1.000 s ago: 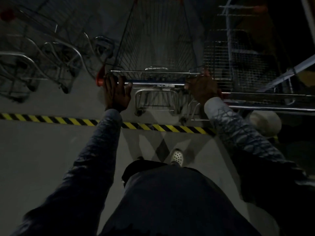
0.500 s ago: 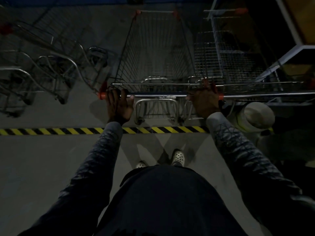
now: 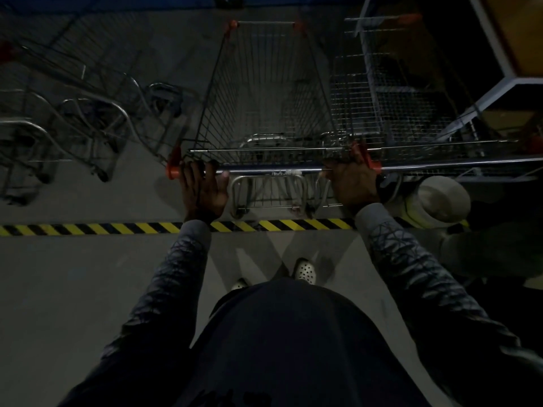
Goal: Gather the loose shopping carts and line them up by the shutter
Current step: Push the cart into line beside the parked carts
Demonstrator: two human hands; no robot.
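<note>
Cart (image 3: 264, 83) unmoved beside neighbouring cart (image 3: 396, 92) | left hand (image 3: 202, 189), right hand (image 3: 352, 186) still clasp handle (image 3: 264, 171) | we judge it aligned

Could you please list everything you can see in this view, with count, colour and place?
middle cart: one, silver wire, orange corner caps, straight ahead beyond the tape
right cart: one, silver wire, close alongside the middle cart
left carts: at least two, silver, far left; number unclear in the dark
hazard tape: one strip, yellow and black, across the floor
floor: grey
pale round object: one, off-white, low right; cannot tell what it is
metal frame: one, pale, top right
shoes: two, white with holes, behind the tape
sleeves: two, dark
left hand: grips the handle's left end
right hand: grips the handle's right end
</note>
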